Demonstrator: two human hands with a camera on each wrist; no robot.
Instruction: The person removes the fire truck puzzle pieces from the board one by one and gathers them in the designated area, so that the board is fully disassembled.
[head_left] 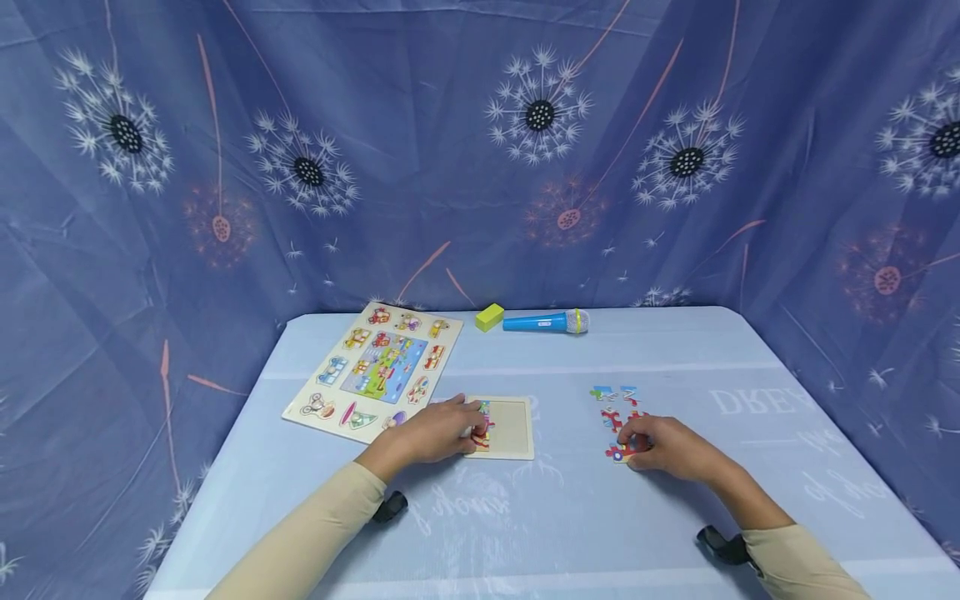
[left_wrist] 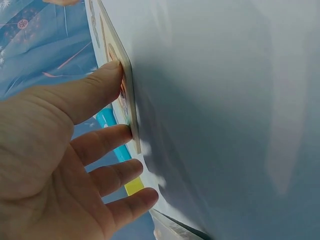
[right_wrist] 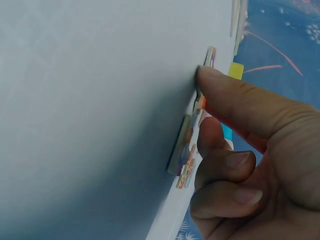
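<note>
My left hand [head_left: 442,429] rests at the left side of a small wooden puzzle tray [head_left: 512,457]. In the left wrist view, its thumb [left_wrist: 107,75] touches the tray's edge and the other fingers are spread. Colourful pieces [head_left: 484,427] fill a strip at the tray's left, partly hidden by the fingers. To the right, my right hand [head_left: 671,450] pinches a red puzzle piece with a blue wheel [head_left: 618,453] between thumb and forefinger, low over the table. Its other fingers are curled in the right wrist view. Several loose pieces [head_left: 611,419] lie just beyond it.
A large wooden picture board [head_left: 333,421] with vehicle pieces lies behind the left hand. Toward the back are a yellow block [head_left: 490,317] and a blue toy microphone [head_left: 536,322]. A patterned blue curtain [head_left: 450,167] hangs behind the pale blue table [head_left: 570,533].
</note>
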